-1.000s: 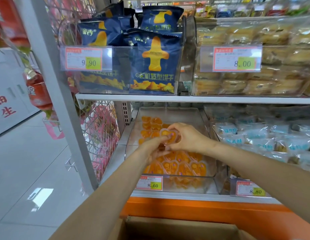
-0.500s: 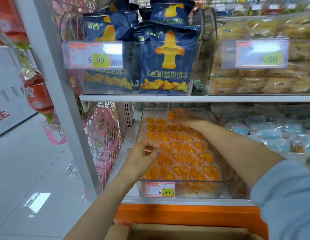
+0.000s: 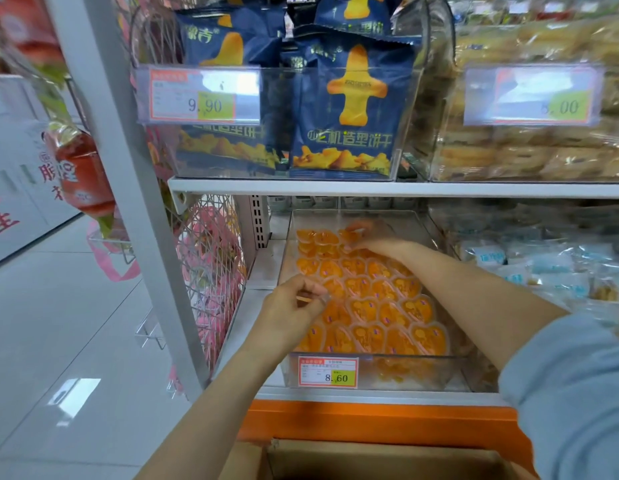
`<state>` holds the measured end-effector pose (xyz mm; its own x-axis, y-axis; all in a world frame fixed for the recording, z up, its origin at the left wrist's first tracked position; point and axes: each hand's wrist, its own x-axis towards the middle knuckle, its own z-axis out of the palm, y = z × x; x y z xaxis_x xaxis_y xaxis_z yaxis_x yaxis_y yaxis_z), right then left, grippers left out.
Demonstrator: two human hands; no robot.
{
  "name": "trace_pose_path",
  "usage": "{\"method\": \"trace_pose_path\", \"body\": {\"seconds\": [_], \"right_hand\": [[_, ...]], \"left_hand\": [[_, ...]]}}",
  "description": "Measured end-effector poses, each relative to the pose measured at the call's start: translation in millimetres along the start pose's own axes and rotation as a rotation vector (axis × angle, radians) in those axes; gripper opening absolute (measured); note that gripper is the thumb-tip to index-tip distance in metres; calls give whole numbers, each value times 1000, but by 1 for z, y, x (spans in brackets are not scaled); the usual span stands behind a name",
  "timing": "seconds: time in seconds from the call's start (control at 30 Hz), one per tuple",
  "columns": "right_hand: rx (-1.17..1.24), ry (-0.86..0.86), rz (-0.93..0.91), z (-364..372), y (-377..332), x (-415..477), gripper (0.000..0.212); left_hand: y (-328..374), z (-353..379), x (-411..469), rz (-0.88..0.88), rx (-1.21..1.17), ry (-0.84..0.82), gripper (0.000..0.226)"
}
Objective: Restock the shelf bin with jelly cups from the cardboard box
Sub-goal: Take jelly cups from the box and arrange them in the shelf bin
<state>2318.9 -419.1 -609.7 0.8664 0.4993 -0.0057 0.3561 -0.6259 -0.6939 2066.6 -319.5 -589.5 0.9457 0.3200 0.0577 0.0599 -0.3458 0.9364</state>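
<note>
Floor: pale glossy tiles [image 3: 52, 323].
Light: glare patch [image 3: 74, 389] on them.
Shelving: white upright [image 3: 128, 188], shelf board [image 3: 422, 189], orange base [image 3: 370, 422].
Far left: perhaps a wall [image 3: 14, 174], red lettering.

Orange heart-shaped jelly cups [image 3: 367, 308] in rows inside clear shelf bin [image 3: 422, 374]

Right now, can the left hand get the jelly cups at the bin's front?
Probably yes: the left hand is beside the front jelly cups, the bin is open on top, nothing sits between. It is pinching one cup, though.

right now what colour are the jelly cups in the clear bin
Orange. The jelly cups fill the shelf bin, clearest in the head view.
</note>
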Motion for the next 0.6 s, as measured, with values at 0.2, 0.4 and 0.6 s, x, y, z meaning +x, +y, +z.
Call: {"method": "trace_pose_path", "body": {"seconds": [0.2,0.4,0.6], "right_hand": [[-177,115,-55,-8,-9,-14,50],[-473,141,-380,15,-27,-17,40],[-519,179,-318,34,-26,-4,31]], "left_hand": [[1,1,1,-18,-8,-5,14],[1,3,2,-9,-8,-4,15],[0,0,3,-12,-5,3,13]]}}
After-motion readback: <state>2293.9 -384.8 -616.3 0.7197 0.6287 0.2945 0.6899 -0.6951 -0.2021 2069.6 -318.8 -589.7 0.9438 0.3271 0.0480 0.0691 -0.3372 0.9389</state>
